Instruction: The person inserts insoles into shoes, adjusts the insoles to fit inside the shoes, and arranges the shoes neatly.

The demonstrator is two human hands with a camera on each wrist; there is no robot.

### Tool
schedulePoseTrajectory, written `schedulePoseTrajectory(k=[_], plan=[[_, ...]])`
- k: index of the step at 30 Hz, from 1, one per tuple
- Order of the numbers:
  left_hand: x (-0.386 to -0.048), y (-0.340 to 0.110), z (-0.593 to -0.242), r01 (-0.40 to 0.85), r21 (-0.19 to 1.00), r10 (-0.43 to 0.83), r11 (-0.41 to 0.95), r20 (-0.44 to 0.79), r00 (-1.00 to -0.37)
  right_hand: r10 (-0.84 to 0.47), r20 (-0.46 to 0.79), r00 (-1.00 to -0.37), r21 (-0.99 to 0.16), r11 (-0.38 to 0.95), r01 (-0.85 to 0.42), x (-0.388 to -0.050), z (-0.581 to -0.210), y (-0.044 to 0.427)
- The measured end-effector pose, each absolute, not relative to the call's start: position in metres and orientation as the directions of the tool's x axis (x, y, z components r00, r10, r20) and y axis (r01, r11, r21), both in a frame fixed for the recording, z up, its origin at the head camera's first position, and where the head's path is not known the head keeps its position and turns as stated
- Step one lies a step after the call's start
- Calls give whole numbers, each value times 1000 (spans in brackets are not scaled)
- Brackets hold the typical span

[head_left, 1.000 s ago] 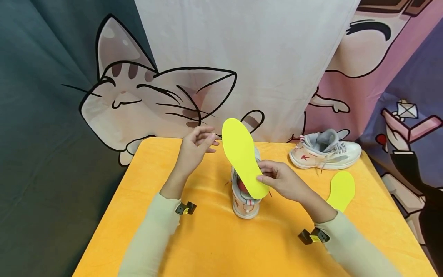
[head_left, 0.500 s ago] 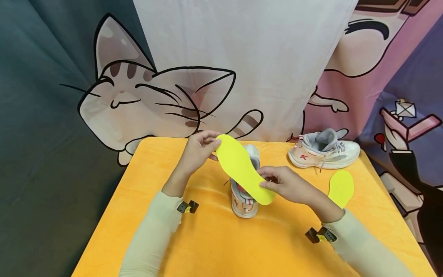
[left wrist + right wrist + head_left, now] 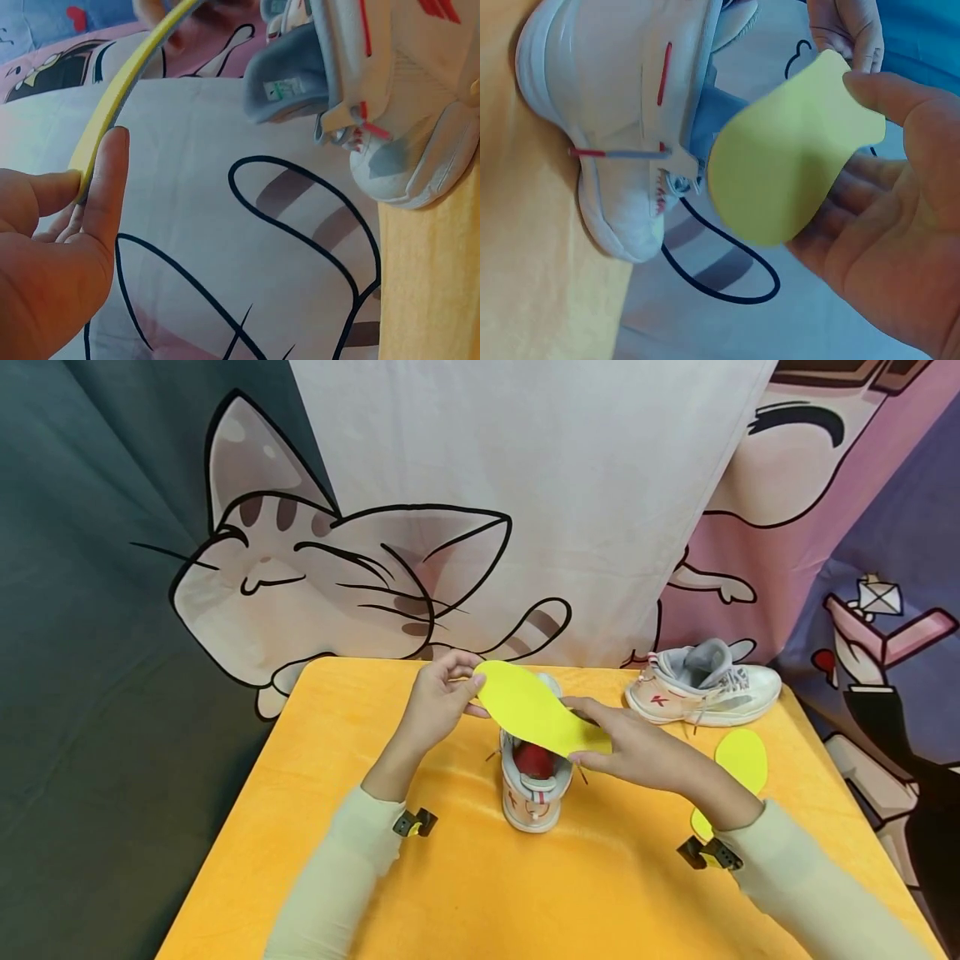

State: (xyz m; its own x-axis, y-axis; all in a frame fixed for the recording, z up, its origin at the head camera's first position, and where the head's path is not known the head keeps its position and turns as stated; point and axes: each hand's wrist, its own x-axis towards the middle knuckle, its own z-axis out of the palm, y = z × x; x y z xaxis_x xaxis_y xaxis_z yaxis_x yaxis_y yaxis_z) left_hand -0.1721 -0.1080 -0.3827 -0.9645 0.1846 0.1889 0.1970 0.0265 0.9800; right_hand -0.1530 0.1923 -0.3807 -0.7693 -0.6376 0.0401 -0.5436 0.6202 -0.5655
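Note:
A bright yellow insole [image 3: 525,706] is held in the air by both hands, above a white sneaker [image 3: 531,814]. My left hand [image 3: 441,702] pinches its wide end between thumb and fingers; the left wrist view shows the insole [image 3: 127,79] edge-on and bent. At the other end, my right hand [image 3: 645,745] grips it, thumb on one face and fingers behind, as the right wrist view of the insole [image 3: 780,165] shows. The sneaker stands upright, heel toward me, with red visible inside its opening. Its toe part is partly hidden behind the insole.
A second white sneaker [image 3: 738,697] stands at the back right of the table [image 3: 465,893], which has a yellow-orange cover. Another yellow insole [image 3: 744,758] lies in front of it, partly hidden by my right forearm. A printed cat curtain [image 3: 420,435] hangs behind.
My left hand has moved right and taken hold of the insole's wide end. The insole has swung from steep to more level, its other end rising rightward with my right hand and uncovering the shoe opening.

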Motion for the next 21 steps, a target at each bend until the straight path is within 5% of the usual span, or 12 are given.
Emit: schedulePoseTrajectory(k=[21], plan=[[-150, -77, -398, 198, 969, 147, -145, 219, -965, -573, 234, -786, -271, 738, -618, -167, -386, 149]])
